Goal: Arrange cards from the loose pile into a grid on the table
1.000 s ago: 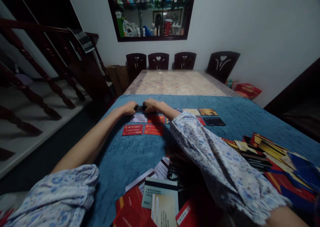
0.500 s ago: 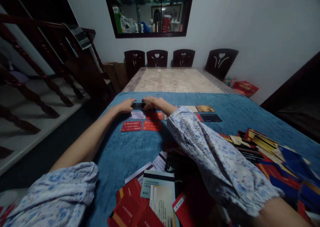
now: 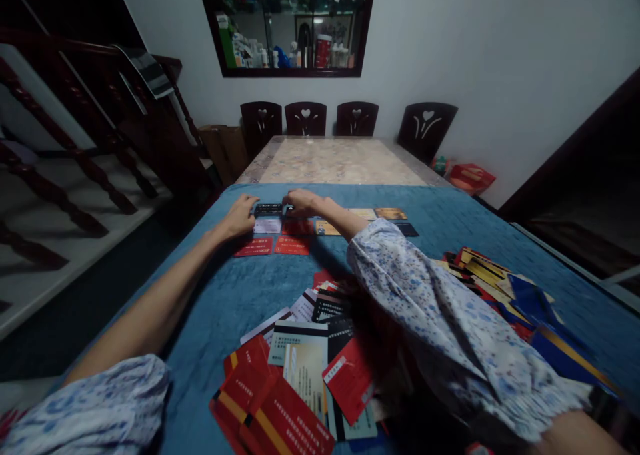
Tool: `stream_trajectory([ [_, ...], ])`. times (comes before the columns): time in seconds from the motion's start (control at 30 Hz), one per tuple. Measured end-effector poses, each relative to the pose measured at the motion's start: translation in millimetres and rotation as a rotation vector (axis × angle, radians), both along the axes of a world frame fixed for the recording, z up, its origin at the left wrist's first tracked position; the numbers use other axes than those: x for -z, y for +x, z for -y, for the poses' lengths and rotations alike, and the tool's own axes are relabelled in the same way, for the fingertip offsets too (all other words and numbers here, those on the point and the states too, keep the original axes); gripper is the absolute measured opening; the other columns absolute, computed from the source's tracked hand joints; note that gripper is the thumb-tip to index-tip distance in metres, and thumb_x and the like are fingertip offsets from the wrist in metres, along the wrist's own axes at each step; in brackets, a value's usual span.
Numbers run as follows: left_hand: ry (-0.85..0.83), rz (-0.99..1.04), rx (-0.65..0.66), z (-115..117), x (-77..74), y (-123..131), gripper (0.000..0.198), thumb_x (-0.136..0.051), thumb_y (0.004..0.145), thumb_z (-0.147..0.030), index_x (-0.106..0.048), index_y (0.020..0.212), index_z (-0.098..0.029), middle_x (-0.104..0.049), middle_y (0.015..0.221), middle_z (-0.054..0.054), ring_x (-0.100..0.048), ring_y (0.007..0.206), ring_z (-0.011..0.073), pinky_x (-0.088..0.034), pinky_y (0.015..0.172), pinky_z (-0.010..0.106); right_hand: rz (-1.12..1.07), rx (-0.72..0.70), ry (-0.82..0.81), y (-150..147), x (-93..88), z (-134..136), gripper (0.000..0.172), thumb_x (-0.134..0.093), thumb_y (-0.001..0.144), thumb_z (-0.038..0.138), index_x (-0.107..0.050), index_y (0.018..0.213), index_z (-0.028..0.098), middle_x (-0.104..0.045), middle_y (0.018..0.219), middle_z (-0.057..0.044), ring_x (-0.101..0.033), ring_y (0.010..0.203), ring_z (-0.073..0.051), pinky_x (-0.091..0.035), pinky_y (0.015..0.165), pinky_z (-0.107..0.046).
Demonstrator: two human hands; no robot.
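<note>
Black rectangular card with white print (image 3: 269, 209) is lying flat on a blue plush cloth (image 3: 195, 301), at the left end of the farthest row of cards. My left hand (image 3: 239, 218) is resting at its left end, fingers and thumb loosely parted; my right hand (image 3: 303, 205) is reaching over its right end with curled fingers, and I cannot tell whether they are pinching anything. I am probably bracketing the card this way to keep it straight, since the cards below are lying in fairly even rows: a pale lilac card (image 3: 267, 225) just below it, then two glossy red cards (image 3: 253, 246) (image 3: 293, 245) side by side. My floral-print right sleeve (image 3: 405, 278) and forearm are crossing above the cloth, covering part of those rows. Nearer me, a loose heap of overlapping red, grey and cream cards (image 3: 297, 338) is spreading out; a second mixed heap (image 3: 487, 271) is lying beyond my right sleeve.
</note>
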State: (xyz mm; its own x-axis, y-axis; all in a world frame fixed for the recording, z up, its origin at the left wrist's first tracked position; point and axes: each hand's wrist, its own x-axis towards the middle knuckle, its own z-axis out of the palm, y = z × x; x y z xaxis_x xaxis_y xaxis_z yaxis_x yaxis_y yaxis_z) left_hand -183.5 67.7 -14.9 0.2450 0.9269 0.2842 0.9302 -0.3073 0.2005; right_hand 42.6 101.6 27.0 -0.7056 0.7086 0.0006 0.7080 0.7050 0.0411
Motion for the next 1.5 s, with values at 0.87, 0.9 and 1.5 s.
stream_trajectory([
  [0.87, 0.153, 0.096, 0.366, 80, 11.9, 125, 0.035, -0.051, 0.081, -0.012, -0.073, 0.108, -0.016, -0.058, 0.121, 0.012, -0.057, 0.112, 0.0254, -0.05, 0.101, 0.044, -0.171, 0.056, 0.08, 148, 3.5, 114, 0.021, -0.055, 0.085, 0.012, -0.075, 0.089, 0.017, -0.071, 0.099, -0.009, -0.06, 0.084, -0.018, -0.032, 0.065, -0.026],
  [0.9, 0.153, 0.095, 0.368, 83, 12.6, 131, 0.035, -0.051, 0.08, -0.011, -0.073, 0.108, -0.017, -0.058, 0.121, 0.011, -0.057, 0.112, 0.0253, -0.05, 0.101, 0.044, -0.184, 0.036, 0.074, 155, 7.0, 116, 0.02, -0.055, 0.085, 0.013, -0.075, 0.088, 0.016, -0.071, 0.097, -0.009, -0.06, 0.084, -0.018, -0.033, 0.067, -0.026],
  [1.5, -0.223, -0.051, 0.731, 119, 6.2, 207, 0.06, -0.05, 0.071, 0.002, -0.069, 0.121, -0.024, -0.065, 0.134, 0.003, -0.045, 0.128, 0.0265, -0.039, 0.108, 0.045, -0.282, 0.054, -0.054, 201, 20.7, 144, 0.021, -0.058, 0.083, 0.019, -0.077, 0.09, 0.016, -0.074, 0.09, -0.009, -0.062, 0.078, -0.017, -0.039, 0.068, -0.024],
])
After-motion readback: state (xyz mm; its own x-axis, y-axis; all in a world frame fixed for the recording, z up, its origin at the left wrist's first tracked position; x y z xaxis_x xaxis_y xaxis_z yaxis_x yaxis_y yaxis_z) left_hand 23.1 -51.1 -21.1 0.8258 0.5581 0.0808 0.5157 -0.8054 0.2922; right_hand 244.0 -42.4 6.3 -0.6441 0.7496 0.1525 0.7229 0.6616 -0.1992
